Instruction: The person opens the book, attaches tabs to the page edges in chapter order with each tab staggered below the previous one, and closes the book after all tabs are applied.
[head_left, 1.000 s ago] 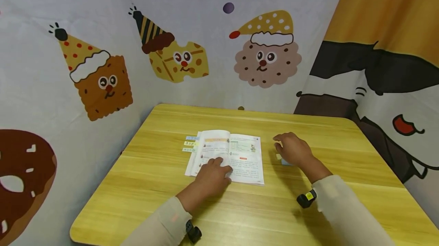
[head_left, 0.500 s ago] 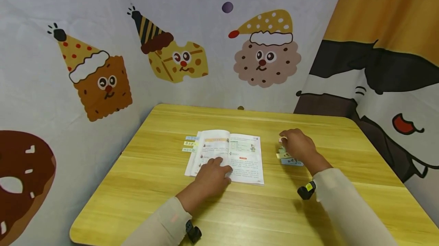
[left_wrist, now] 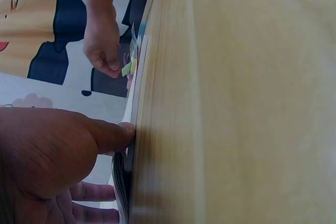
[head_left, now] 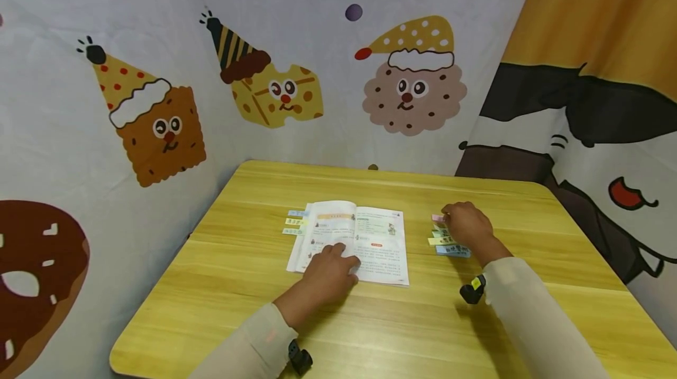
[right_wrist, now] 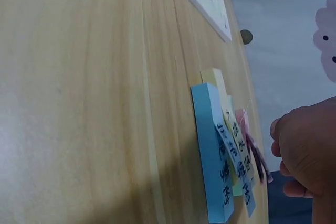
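An open book (head_left: pixel 378 250) with printed pages lies mid-table. My left hand (head_left: pixel 329 273) rests on its lower middle, fingers extended; in the left wrist view its thumb (left_wrist: pixel 113 136) lies along the page edge. Several sticky-note pads lie right of the book: a blue pad (right_wrist: pixel 210 150) nearest me, then a yellow pad (head_left: pixel 438 241), a green one and a pink pad (head_left: pixel 438 218) farthest away. Handwriting marks their top sheets, some of which lift at one end. My right hand (head_left: pixel 468 227) is over the pink pad's right part, fingers bent; whether they pinch a sheet I cannot tell.
Blue, yellow and green written tabs (head_left: pixel 292 222) stick out from the book's left edge. The wooden table (head_left: pixel 381 332) meets a cartoon-printed curtain (head_left: pixel 338 144) at the back and sides. A small black camera (head_left: pixel 472 289) sits on each wrist.
My right hand has shifted slightly right and back across the sticky-note pads, so the blue, yellow and pink pads show more. The left hand stays on the book.
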The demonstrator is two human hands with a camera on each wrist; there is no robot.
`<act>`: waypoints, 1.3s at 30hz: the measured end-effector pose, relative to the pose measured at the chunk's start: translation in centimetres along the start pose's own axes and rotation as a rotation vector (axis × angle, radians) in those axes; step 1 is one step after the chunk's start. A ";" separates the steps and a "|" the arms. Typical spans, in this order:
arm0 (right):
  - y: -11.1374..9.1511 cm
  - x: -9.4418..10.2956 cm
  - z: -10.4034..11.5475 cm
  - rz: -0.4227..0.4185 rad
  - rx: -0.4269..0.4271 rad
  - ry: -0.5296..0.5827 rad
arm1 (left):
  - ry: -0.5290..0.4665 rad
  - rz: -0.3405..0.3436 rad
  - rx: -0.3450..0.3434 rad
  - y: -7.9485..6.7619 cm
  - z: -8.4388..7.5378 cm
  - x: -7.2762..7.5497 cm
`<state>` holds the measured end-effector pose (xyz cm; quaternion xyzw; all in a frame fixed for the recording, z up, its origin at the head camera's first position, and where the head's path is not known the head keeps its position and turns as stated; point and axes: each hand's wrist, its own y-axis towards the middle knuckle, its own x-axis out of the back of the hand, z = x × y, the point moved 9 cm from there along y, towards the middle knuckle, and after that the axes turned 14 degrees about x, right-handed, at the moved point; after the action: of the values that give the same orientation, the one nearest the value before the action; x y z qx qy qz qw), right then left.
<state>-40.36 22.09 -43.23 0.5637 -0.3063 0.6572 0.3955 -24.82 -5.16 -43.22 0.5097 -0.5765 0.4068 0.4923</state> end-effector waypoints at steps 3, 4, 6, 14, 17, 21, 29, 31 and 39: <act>0.0 -0.1 -0.5 -0.014 -0.009 -0.009 | 0.007 -0.015 -0.005 0.0 -0.1 0.1; 0.0 -0.1 -0.6 -0.017 -0.007 -0.012 | 0.009 -0.015 -0.004 0.0 0.0 0.1; 0.2 -0.3 -0.8 -0.025 -0.004 -0.021 | 0.012 -0.010 0.001 0.0 0.0 0.0; 0.6 -1.2 -1.4 -0.044 0.045 -0.064 | 0.019 0.004 0.007 0.1 0.0 -0.2; 0.8 -1.5 -1.6 -0.041 0.045 -0.060 | 0.017 0.011 0.013 0.1 0.0 -0.3; 0.9 -1.7 -1.8 -0.037 0.036 -0.049 | 0.019 0.012 0.012 0.1 0.0 -0.3; 1.2 -2.1 -2.2 -0.019 0.023 -0.044 | 0.022 0.008 0.011 0.2 0.1 -0.3; 1.2 -2.2 -2.2 -0.014 0.022 -0.043 | 0.020 0.010 0.012 0.2 0.1 -0.3; 1.3 -2.4 -2.1 -0.006 0.019 -0.045 | 0.033 0.005 0.011 0.2 0.1 -0.4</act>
<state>-42.34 22.78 -45.92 0.5830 -0.3072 0.6459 0.3854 -25.08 -5.16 -43.62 0.5042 -0.5672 0.4196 0.4981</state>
